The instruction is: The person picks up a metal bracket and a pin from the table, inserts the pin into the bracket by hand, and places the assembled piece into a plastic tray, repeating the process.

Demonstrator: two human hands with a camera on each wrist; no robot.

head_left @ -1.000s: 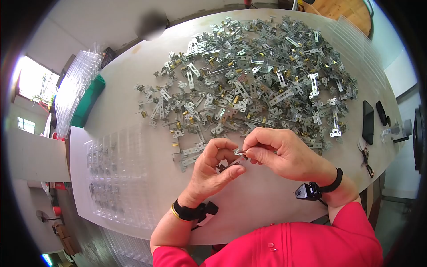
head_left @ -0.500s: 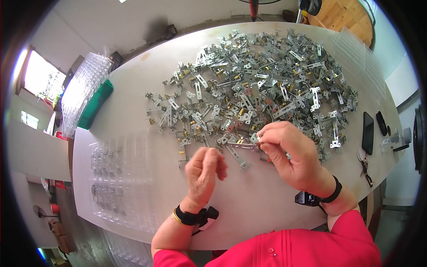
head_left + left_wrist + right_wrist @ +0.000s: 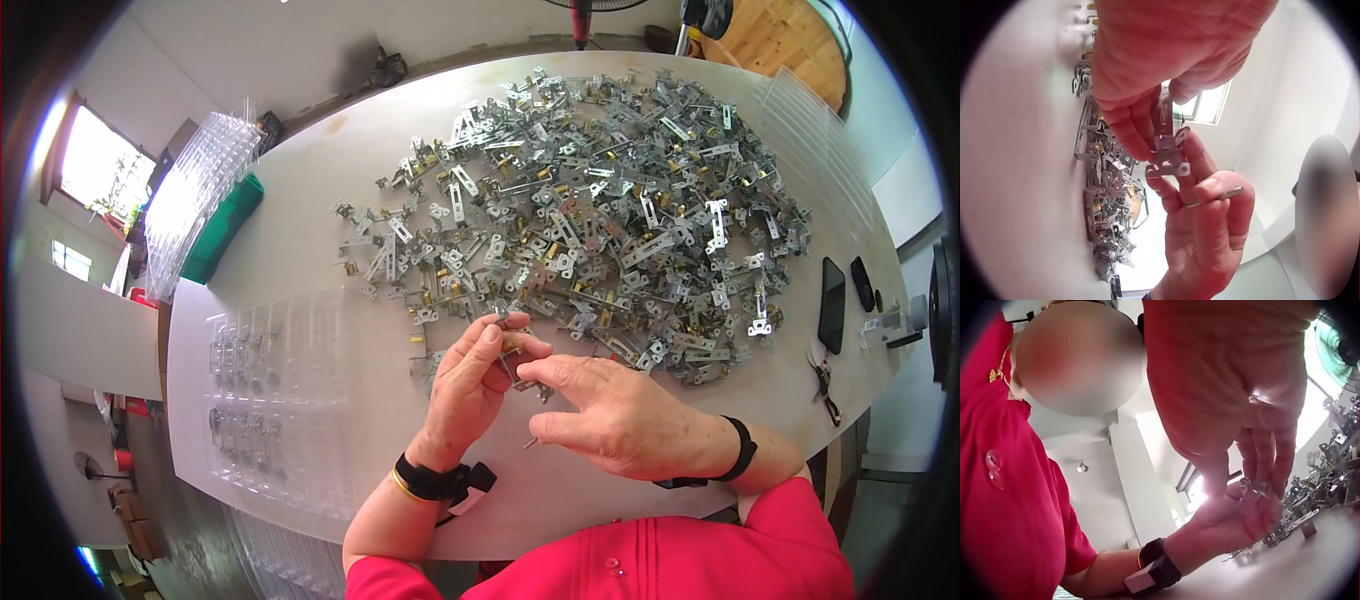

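Observation:
My left hand (image 3: 468, 385) grips a metal bracket (image 3: 1166, 153) with holes and bent tabs, held above the table just in front of the pile. My right hand (image 3: 610, 415) is close beside it; in the left wrist view its thumb and a finger pinch a thin metal pin (image 3: 1219, 197). Other fingers of that hand reach the bracket's near end, where the tabs stick out. In the right wrist view the palm hides most of the bracket. A large heap of similar metal brackets (image 3: 600, 210), some with brass-coloured parts, spreads behind both hands.
Clear plastic trays (image 3: 290, 400) lie on the table's left, one holding several metal parts. More trays (image 3: 195, 190) lean on a green bin (image 3: 225, 228). At right lie a phone (image 3: 832, 305), a black case (image 3: 861, 282) and small snips (image 3: 824, 385).
Half a second ago the hands were apart, the right at the heap's front edge with a metal part. Now they are together again, with the bracket in the left hand.

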